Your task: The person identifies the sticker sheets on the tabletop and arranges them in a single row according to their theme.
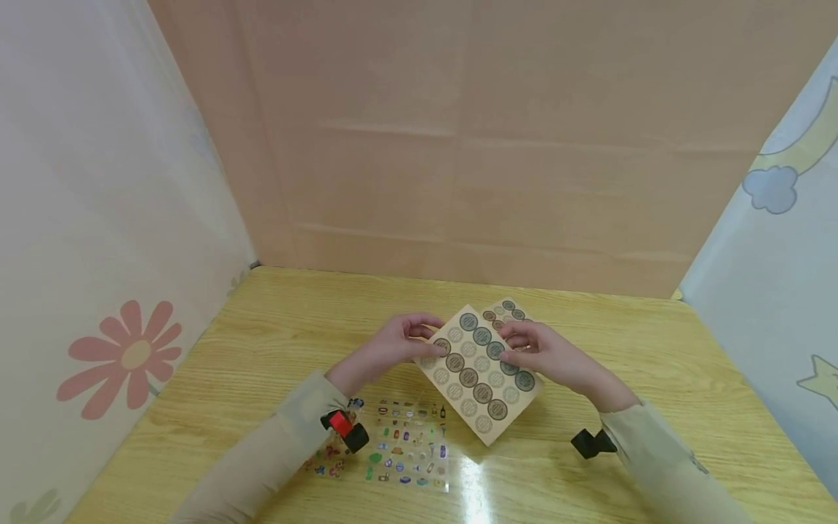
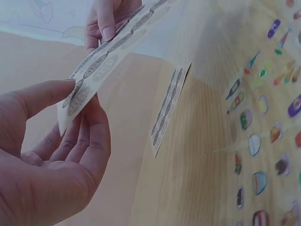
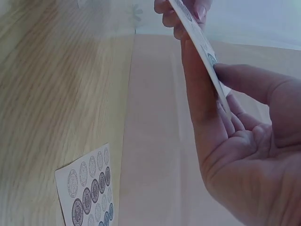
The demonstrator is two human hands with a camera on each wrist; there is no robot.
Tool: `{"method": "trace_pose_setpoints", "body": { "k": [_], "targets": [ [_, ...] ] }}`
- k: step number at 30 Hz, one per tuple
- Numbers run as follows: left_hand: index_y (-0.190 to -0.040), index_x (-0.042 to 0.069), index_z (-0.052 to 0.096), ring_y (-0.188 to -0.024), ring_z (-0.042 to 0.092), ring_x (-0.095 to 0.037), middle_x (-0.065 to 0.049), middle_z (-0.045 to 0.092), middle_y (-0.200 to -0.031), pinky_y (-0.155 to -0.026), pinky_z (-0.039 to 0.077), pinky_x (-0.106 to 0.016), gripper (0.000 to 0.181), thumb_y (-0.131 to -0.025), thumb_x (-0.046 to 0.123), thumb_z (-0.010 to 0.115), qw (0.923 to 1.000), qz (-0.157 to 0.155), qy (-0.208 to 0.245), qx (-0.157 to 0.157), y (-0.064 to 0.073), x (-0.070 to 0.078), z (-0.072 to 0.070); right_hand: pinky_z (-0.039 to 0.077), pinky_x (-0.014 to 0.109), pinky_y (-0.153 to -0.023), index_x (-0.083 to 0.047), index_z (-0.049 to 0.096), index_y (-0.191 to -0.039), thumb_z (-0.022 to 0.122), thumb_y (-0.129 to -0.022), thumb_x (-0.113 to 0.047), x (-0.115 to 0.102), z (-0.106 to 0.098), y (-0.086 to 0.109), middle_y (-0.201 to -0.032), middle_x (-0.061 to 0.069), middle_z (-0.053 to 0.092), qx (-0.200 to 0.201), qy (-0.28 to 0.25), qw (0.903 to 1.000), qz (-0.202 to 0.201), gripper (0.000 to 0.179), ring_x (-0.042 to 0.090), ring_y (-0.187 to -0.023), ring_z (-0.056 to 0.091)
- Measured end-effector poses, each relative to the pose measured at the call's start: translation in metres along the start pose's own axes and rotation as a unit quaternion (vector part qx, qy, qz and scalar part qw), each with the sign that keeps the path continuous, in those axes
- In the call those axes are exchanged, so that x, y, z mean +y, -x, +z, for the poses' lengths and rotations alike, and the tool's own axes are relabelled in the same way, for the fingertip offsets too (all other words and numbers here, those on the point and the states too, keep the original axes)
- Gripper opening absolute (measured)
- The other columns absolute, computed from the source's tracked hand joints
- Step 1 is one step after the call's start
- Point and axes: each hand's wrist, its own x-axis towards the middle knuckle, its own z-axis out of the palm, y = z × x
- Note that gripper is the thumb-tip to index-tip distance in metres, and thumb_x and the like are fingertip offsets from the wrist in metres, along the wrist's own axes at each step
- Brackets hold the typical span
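Both hands hold a cream sticker sheet (image 1: 468, 364) printed with rows of round seal-like stickers in grey, brown and pale tones. It is raised off the table and tilted. My left hand (image 1: 399, 338) pinches its left edge, thumb on the printed face and fingers behind, as the left wrist view shows. At the opposite edge my right hand (image 1: 540, 353) grips it the same way, its thumb (image 3: 249, 82) on the front. A second sheet of round stickers (image 3: 91, 193) lies on the table behind the held one, partly covered by it in the head view.
Transparent sticker sheets (image 1: 409, 451) with small colourful pictures lie at the front left, partly under the left forearm. The wooden table (image 1: 314, 320) meets a brown back panel (image 1: 458, 182). Printed cloth stands at left (image 1: 118, 218) and right (image 1: 785, 291).
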Motion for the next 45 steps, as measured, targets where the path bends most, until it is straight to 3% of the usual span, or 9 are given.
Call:
{"method": "trace_pose_setpoints", "body": {
  "k": [4,13,16,20,27,32,38,45],
  "targets": [
    [-0.121,-0.002,0.057,-0.085,0.068,-0.027,-0.015,0.067,-0.100,-0.077,0.058,-0.040,0.041,-0.083,-0.002,0.071,0.9987,-0.012,0.046,-0.015,0.004,-0.005,0.003,0.058,0.037,-0.071,0.007,0.048,-0.121,0.064,-0.093,-0.014,0.000,0.002,0.006,-0.102,0.018,0.064,0.020,-0.015,0.9996,0.011,0.039,0.027,-0.085,0.066],
    [-0.118,-0.006,0.057,-0.087,0.068,-0.027,-0.017,0.068,-0.099,-0.083,0.056,-0.043,0.038,-0.082,-0.006,0.069,0.9949,-0.020,0.099,0.005,0.014,-0.008,0.022,0.059,0.040,-0.066,0.008,0.049,-0.114,0.063,-0.093,-0.012,0.001,0.013,0.028,-0.101,0.019,0.065,0.050,-0.047,0.9975,0.021,0.032,0.028,-0.083,0.067],
    [-0.118,-0.007,0.058,-0.085,0.069,-0.028,-0.017,0.068,-0.097,-0.083,0.055,-0.045,0.038,-0.082,-0.008,0.069,0.9949,-0.022,0.098,0.011,0.017,-0.010,0.028,0.059,0.043,-0.069,0.010,0.048,-0.116,0.063,-0.093,-0.010,0.004,0.019,0.036,-0.104,0.018,0.065,0.063,-0.074,0.9949,0.027,0.034,0.029,-0.085,0.068],
    [-0.107,-0.005,0.061,-0.078,0.069,-0.026,-0.013,0.067,-0.090,-0.078,0.057,-0.043,0.029,-0.080,-0.006,0.072,0.9958,-0.036,0.079,0.030,0.021,-0.016,0.036,0.059,0.041,-0.070,0.011,0.047,-0.117,0.063,-0.092,-0.008,0.010,0.028,0.047,-0.103,0.016,0.065,0.083,-0.096,0.9914,0.034,0.035,0.026,-0.084,0.067],
    [-0.103,-0.004,0.059,-0.069,0.067,-0.022,-0.010,0.063,-0.083,-0.077,0.057,-0.046,0.028,-0.079,-0.004,0.074,0.9955,-0.033,0.060,0.066,0.027,-0.022,0.047,0.059,0.043,-0.065,0.010,0.048,-0.113,0.060,-0.094,-0.010,0.017,0.035,0.064,-0.098,0.017,0.064,0.089,-0.083,0.9915,0.045,0.030,0.025,-0.082,0.066],
    [-0.104,-0.004,0.061,-0.070,0.066,-0.020,-0.011,0.064,-0.085,-0.073,0.059,-0.041,0.030,-0.078,-0.004,0.076,0.9943,-0.049,0.044,0.084,0.029,-0.028,0.056,0.059,0.043,-0.063,0.011,0.050,-0.116,0.059,-0.094,-0.009,0.025,0.033,0.069,-0.092,0.016,0.063,0.111,-0.075,0.9891,0.062,0.031,0.026,-0.078,0.065],
    [-0.102,-0.004,0.061,-0.065,0.066,-0.019,-0.012,0.064,-0.083,-0.066,0.060,-0.036,0.031,-0.075,-0.009,0.076,0.9919,-0.071,0.046,0.095,0.032,-0.037,0.067,0.059,0.044,-0.061,0.015,0.047,-0.115,0.058,-0.093,-0.004,0.039,0.035,0.076,-0.087,0.015,0.063,0.095,-0.106,0.9869,0.076,0.031,0.026,-0.073,0.065],
    [-0.106,-0.005,0.057,-0.060,0.065,-0.019,-0.014,0.062,-0.082,-0.059,0.059,-0.035,0.038,-0.074,-0.012,0.076,0.9898,-0.079,0.051,0.107,0.033,-0.046,0.076,0.059,0.037,-0.058,0.015,0.047,-0.113,0.059,-0.093,-0.006,0.048,0.040,0.083,-0.086,0.012,0.065,0.068,-0.133,0.9828,0.108,0.032,0.022,-0.071,0.065]
  ]
}}
